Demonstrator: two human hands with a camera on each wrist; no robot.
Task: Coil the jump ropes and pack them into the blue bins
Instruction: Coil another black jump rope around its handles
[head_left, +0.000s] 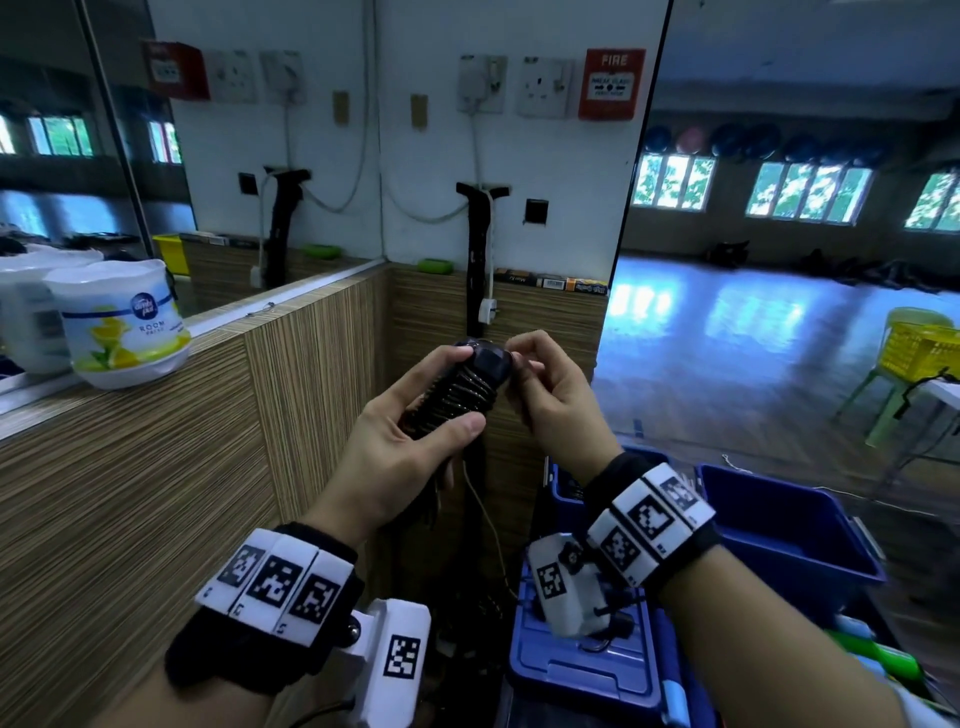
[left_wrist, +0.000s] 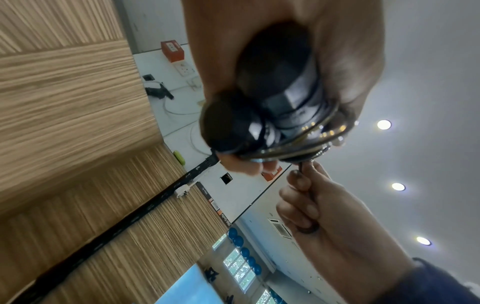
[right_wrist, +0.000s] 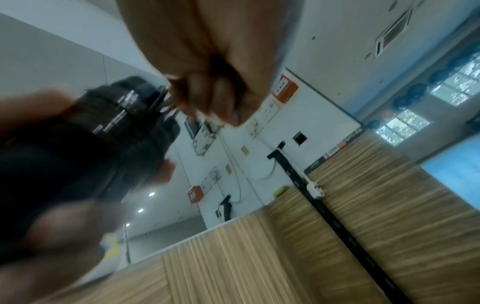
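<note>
My left hand (head_left: 415, 415) grips the black jump rope handles (head_left: 457, 384), held together at chest height with the thin rope wound round them in tight turns. The handles (left_wrist: 275, 98) fill the left wrist view, with the rope coils (left_wrist: 298, 142) shining at their end. My right hand (head_left: 540, 384) pinches the rope's loose end beside the top of the handles. In the right wrist view its curled fingers (right_wrist: 215, 98) sit against the handle bundle (right_wrist: 103, 131). Two blue bins stand below: an open one (head_left: 810, 519) at right, a lidded one (head_left: 587, 660) under my right wrist.
A wood-grain counter (head_left: 130, 467) runs along my left, with a white air-freshener tub (head_left: 124, 322) on its ledge. A black perforated strip (head_left: 475, 260) hangs on the wall ahead. A yellow crate (head_left: 919, 353) rests on a chair at far right.
</note>
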